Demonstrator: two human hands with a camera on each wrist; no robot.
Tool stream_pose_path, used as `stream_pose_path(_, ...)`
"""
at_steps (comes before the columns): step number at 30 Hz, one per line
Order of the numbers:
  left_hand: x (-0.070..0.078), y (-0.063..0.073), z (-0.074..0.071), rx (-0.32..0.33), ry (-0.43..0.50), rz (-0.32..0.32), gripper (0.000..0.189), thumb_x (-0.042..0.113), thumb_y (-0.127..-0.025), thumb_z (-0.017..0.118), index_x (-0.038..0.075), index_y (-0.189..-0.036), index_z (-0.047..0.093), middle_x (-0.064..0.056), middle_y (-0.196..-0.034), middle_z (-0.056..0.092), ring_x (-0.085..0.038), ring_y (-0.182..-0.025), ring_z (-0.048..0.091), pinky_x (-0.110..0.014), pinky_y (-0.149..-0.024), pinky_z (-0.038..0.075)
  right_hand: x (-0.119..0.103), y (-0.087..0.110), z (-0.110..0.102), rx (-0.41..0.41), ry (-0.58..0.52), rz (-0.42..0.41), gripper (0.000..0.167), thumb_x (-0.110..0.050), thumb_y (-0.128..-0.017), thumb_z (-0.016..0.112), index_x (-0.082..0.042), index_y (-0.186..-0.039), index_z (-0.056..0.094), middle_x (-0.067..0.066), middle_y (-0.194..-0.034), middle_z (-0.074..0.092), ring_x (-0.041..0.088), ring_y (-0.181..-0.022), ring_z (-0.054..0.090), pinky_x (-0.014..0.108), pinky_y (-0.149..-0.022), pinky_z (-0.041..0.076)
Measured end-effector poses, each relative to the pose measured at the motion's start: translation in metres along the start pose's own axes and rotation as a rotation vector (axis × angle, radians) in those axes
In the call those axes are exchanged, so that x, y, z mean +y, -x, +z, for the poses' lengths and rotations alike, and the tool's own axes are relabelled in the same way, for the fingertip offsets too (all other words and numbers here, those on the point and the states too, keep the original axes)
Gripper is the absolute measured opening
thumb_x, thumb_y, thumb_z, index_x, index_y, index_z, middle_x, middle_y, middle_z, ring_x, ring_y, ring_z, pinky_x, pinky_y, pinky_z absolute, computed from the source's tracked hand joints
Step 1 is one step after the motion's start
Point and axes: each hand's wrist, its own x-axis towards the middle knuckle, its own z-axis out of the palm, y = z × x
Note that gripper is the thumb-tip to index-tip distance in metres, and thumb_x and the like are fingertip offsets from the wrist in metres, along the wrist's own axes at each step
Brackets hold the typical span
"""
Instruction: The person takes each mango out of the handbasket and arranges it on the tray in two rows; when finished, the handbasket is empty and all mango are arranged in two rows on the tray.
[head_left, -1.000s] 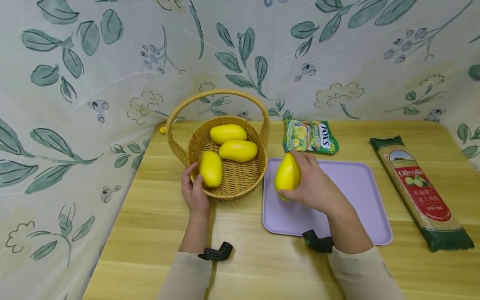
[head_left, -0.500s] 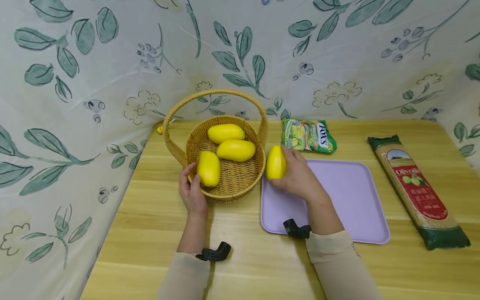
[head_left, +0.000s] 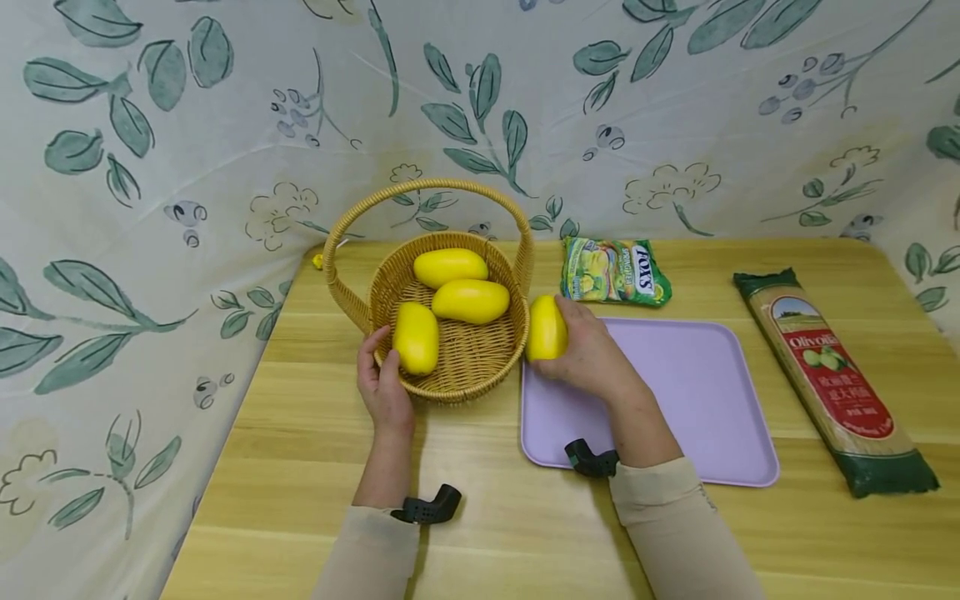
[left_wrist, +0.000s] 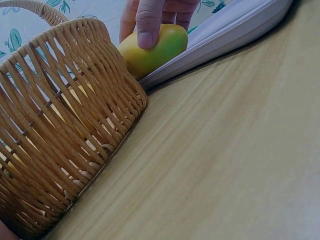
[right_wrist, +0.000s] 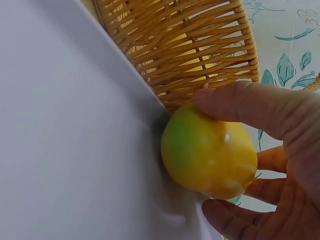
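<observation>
basket (head_left: 480, 354) loaded with three mangoes (head_left: 471, 301), hugged by left hand (head_left: 386, 390), fingers (head_left: 367, 363) curled — fourth mango (head_left: 547, 328) finger-clamped in right hand (head_left: 596, 354)

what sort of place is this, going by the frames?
Probably a staged recording corner rather than a working kitchen: leaf-print cloth rises behind and to the left of the wooden table, and a black wrist camera is worn on each arm.
</observation>
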Motion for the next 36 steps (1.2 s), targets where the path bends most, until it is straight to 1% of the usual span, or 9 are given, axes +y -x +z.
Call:
stream_pose_path(3,0.001,0.000,0.000,-0.003,-0.006,0.001,0.035,-0.001,-0.094,0.047,-0.001,-0.126,0.061,-0.018,-0.141,0.053,-0.016,-0.144,0.039,-0.032,-0.120,0.024,0.000,0.000,0.001,-0.005,-0.003,0.004,0.113,-0.029,-0.075,0.087,-0.009,-0.164,0.019,0.021,-0.167,0.024,0.042,-0.139,0.040,0.062,-0.111,0.040)
stream_pose_path(11,0.001,0.001,-0.001,0.000,-0.004,-0.012,0.035,-0.001,-0.094,0.048,0.008,-0.122,0.066,-0.016,-0.142,0.053,-0.017,-0.147,0.036,-0.034,-0.123,0.021,0.003,0.000,0.000,-0.011,0.008,0.002,0.115,-0.033,-0.076,0.087,-0.012,-0.164,0.016,0.021,-0.168,0.021,0.042,-0.142,0.036,0.064,-0.112,0.039)
stream_pose_path(16,0.001,0.001,-0.001,0.003,0.002,-0.010,0.035,-0.001,-0.094,0.048,0.008,-0.123,0.066,-0.018,-0.142,0.052,-0.017,-0.147,0.036,-0.034,-0.123,0.021,0.006,0.000,-0.004,-0.004,-0.001,-0.005,0.114,-0.034,-0.076,0.086,-0.011,-0.164,0.017,0.021,-0.167,0.021,0.042,-0.140,0.039,0.064,-0.111,0.039)
stream_pose_path(25,0.001,0.001,0.000,-0.003,0.001,-0.015,0.034,-0.002,-0.095,0.047,0.006,-0.123,0.065,-0.014,-0.141,0.054,-0.018,-0.150,0.033,-0.037,-0.126,0.018,0.000,0.008,-0.019,0.033,0.016,0.000,0.110,-0.039,-0.078,0.086,-0.013,-0.163,0.021,0.024,-0.166,0.021,0.046,-0.145,0.034,0.068,-0.113,0.036)
stream_pose_path(27,0.000,0.001,0.000,-0.003,-0.001,-0.013,0.034,-0.002,-0.095,0.047,0.005,-0.124,0.064,-0.014,-0.140,0.054,-0.018,-0.149,0.034,-0.036,-0.125,0.019,0.000,0.009,-0.021,0.030,0.000,0.018,0.109,-0.039,-0.079,0.085,-0.014,-0.163,0.020,0.025,-0.166,0.022,0.047,-0.145,0.035,0.068,-0.113,0.035)
stream_pose_path(29,0.000,0.001,0.000,-0.003,-0.001,-0.012,0.034,-0.002,-0.095,0.047,0.005,-0.124,0.064,-0.014,-0.141,0.054,-0.017,-0.148,0.035,-0.034,-0.124,0.020,0.002,0.009,-0.020,0.009,-0.020,0.031,0.107,-0.038,-0.082,0.084,-0.012,-0.164,0.019,0.026,-0.164,0.024,0.046,-0.144,0.037,0.067,-0.115,0.034)
stream_pose_path(32,0.001,0.001,0.000,-0.002,0.003,-0.008,0.034,-0.002,-0.095,0.047,0.004,-0.124,0.064,-0.014,-0.140,0.054,-0.017,-0.145,0.038,-0.032,-0.121,0.023,0.006,0.006,-0.015,-0.032,-0.039,0.051,0.102,-0.038,-0.085,0.080,-0.007,-0.163,0.020,0.027,-0.160,0.033,0.043,-0.137,0.045,0.061,-0.115,0.038)
stream_pose_path(34,0.001,0.001,0.000,-0.002,0.008,-0.004,0.034,-0.002,-0.094,0.047,0.005,-0.123,0.064,-0.011,-0.138,0.056,-0.017,-0.144,0.039,-0.032,-0.120,0.024,0.008,0.005,-0.011,-0.046,-0.047,0.052,0.100,-0.037,-0.087,0.078,-0.005,-0.162,0.021,0.026,-0.158,0.037,0.041,-0.135,0.048,0.059,-0.114,0.039)
stream_pose_path(36,0.001,0.001,0.000,-0.003,0.012,-0.003,0.035,-0.002,-0.094,0.047,0.006,-0.123,0.065,-0.004,-0.134,0.059,-0.017,-0.144,0.039,-0.031,-0.119,0.024,0.009,0.003,-0.009,-0.044,-0.052,0.054,0.100,-0.038,-0.087,0.078,-0.006,-0.163,0.021,0.024,-0.158,0.038,0.040,-0.134,0.050,0.057,-0.113,0.041)
